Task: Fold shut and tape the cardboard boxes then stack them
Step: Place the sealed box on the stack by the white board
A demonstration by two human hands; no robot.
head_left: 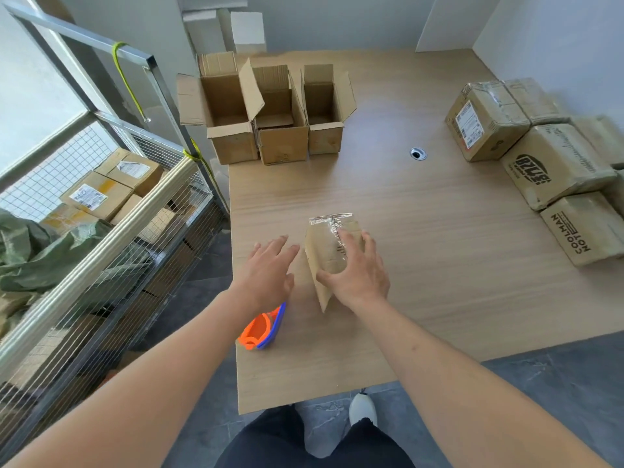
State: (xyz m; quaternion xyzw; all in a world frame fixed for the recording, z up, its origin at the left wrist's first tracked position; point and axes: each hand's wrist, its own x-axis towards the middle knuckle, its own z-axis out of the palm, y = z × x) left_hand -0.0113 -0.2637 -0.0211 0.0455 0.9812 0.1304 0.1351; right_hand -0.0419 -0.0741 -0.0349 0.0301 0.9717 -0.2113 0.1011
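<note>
A small brown cardboard box sealed with shiny clear tape (329, 251) stands near the front middle of the light wood-grain table (422, 231), tilted a little toward the near edge. The right hand (358, 271) holds it from above and the right: the fingers are spread and curved over the taped top and right face, while the thumb presses the lower near face, so the box sits between thumb and fingers. The left hand (266, 268) hovers just left of the box with fingers straight and slightly apart, fingertips near its left face but not touching it. Just below the left wrist, at the table's left edge, lies an orange and blue plastic tape dispenser (261, 329). At the far left of the table stand three open brown cardboard boxes (266, 119) side by side, flaps up. Along the right edge sits a pile of taped, printed cardboard boxes (540, 163).
</note>
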